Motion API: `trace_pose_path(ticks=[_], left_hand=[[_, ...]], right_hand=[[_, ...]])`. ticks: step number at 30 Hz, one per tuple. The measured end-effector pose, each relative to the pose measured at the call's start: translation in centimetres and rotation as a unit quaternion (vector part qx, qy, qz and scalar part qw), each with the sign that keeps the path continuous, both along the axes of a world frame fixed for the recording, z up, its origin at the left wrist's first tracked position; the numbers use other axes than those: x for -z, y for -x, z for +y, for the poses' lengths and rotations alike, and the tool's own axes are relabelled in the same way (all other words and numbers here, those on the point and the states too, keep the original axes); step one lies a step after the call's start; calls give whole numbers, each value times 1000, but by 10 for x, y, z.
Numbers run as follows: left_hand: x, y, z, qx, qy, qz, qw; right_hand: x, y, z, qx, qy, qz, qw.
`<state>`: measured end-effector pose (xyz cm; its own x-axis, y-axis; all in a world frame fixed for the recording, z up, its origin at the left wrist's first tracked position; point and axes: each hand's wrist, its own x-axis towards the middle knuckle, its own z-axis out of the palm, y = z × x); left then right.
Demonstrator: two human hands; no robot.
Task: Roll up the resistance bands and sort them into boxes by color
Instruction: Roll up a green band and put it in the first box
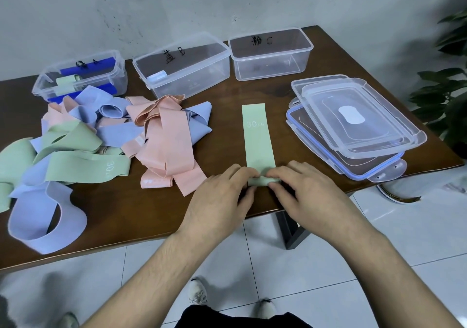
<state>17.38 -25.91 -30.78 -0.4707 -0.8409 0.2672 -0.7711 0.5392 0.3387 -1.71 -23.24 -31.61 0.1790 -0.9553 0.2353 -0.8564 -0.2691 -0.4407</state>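
A flat green band [256, 135] marked "30 LB" lies lengthwise on the brown table [141, 216]. Its near end is curled into a small roll at the table's front edge. My left hand [219, 198] and my right hand [305, 193] pinch that rolled end from either side. To the left lies a tangled pile of pink bands [165, 145], lilac bands [48, 224] and green bands [83, 168]. At the back stand three clear boxes: box A [80, 77] holds rolled green bands, box B [182, 67] holds one pale roll, box C [271, 54] looks bare.
Stacked clear lids [353, 130] rest at the right, reaching the table's edge. A dark plant [449, 85] stands beyond the right corner. Below the front edge are white floor tiles, a table leg [290, 229] and my shoes.
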Motion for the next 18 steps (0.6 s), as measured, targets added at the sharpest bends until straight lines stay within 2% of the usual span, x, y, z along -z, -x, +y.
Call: trace_pose_path(ticks=[11,18], left_hand=[[-5,2,-9,-17,-44,-18,999],[-3,1,-11,-13,-26,-18,999]], right_hand=[[-3,-4,-1,30,-5,11,999],[-6,-3,-12,19,-33,19,999]])
